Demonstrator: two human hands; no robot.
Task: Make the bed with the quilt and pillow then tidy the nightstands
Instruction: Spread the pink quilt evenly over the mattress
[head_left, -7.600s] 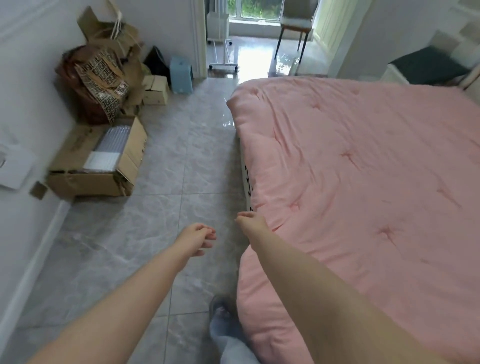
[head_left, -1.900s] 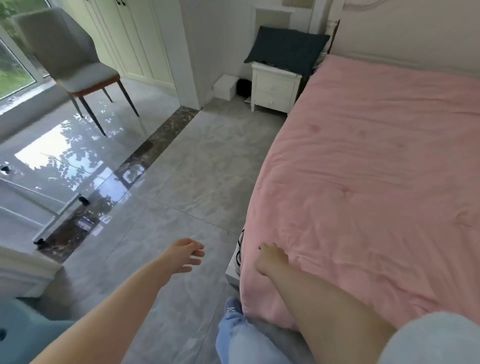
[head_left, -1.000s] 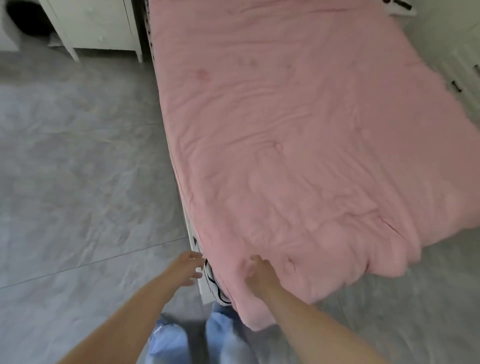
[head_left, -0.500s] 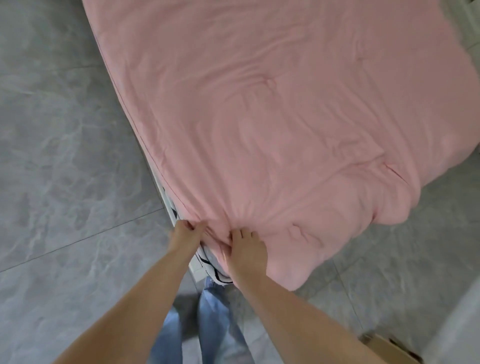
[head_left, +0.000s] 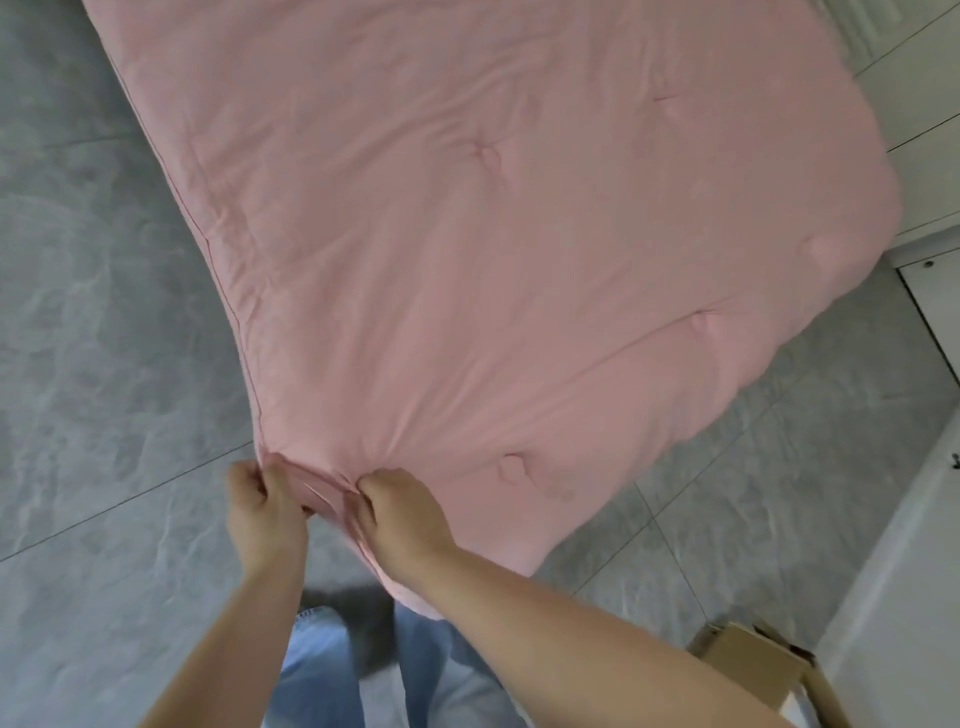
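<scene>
On the left we see grey marbled floor tiles (head_left: 93, 364) running the whole height of the view, with thin grout lines crossing them. Just right of that bare floor, near the bottom, our left hand (head_left: 265, 512) has its fingers curled inward and pinches the near corner of the pink quilt (head_left: 467, 234), with a small fold of fabric bunched between thumb and fingers. Beside it, with only that short gathered strip of cloth between the two, our right hand (head_left: 402, 512) is likewise curled, its fingertips pressed into the quilt's near edge and gripping it; creases fan out from both grips across the fabric. The quilt itself spreads over the bed from this near corner up to the top edge of the view, its left side marked by a darker stitched seam, its surface dotted with tufted dimples, and its right side drooping over the bed's far edge toward the floor. Below the hands our blue jeans (head_left: 322, 670) show between the forearms. At the bottom right corner an open cardboard box (head_left: 753, 660) stands on the tiles, next to white cabinet doors (head_left: 930, 322) along the right edge.
</scene>
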